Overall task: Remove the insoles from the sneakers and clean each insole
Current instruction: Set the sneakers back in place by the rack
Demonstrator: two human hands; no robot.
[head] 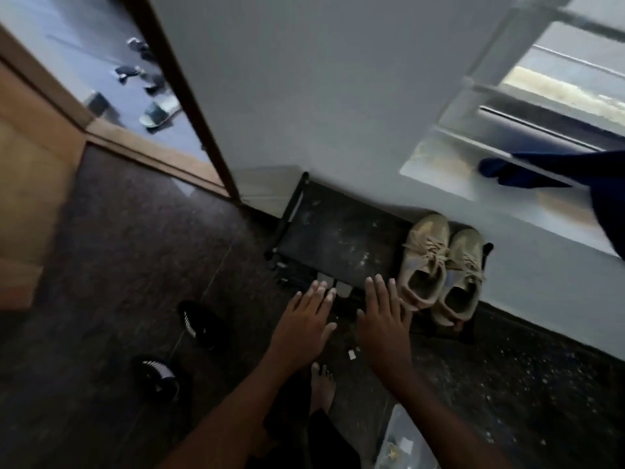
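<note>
A pair of tan laced sneakers stands on the right end of a low black shoe rack (334,231), against the white wall. The left sneaker (424,262) and the right sneaker (461,275) sit side by side with their openings facing me; the insoles inside are too dark to make out. My left hand (304,319) stretches out flat above the rack's front edge, fingers straight, holding nothing. My right hand (384,316) is also spread flat, just left of the sneakers and apart from them.
Two black slippers (199,321) with white stripes lie on the dark floor at the left. My bare foot (323,389) is below my hands. A clear plastic box (402,441) sits at the bottom. An open doorway (142,79) shows sandals outside. A blue cloth (527,170) hangs at the window.
</note>
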